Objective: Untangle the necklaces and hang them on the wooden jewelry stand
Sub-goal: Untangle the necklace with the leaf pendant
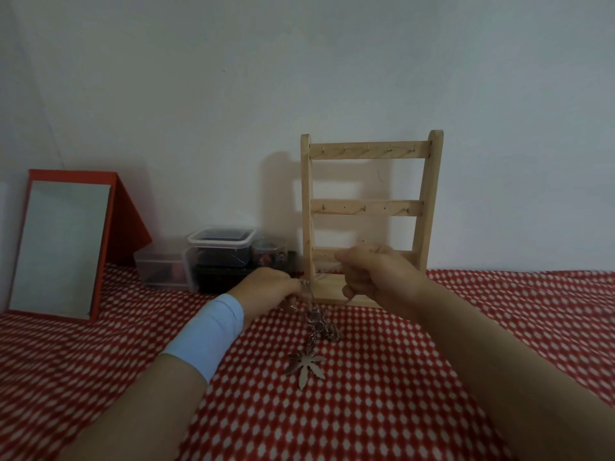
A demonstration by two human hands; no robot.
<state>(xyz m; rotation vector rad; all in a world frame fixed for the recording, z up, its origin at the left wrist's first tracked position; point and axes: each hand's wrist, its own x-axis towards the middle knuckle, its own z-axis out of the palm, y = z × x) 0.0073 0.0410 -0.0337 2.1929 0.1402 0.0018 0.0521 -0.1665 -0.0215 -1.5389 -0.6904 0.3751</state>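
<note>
Head, left hand (266, 288), right hand (376, 277) gripping necklaces (315, 324)

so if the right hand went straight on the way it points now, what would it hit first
Most likely the wooden jewelry stand: the right hand, curled round a chain of the tangled necklaces, points at its bottom rung. Depth is unclear from one view, but nothing shows between them.

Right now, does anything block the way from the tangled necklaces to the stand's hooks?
Nothing visible does. The left hand and right hand hold the necklaces in front of the wooden jewelry stand; its upper hooks are bare.
</note>
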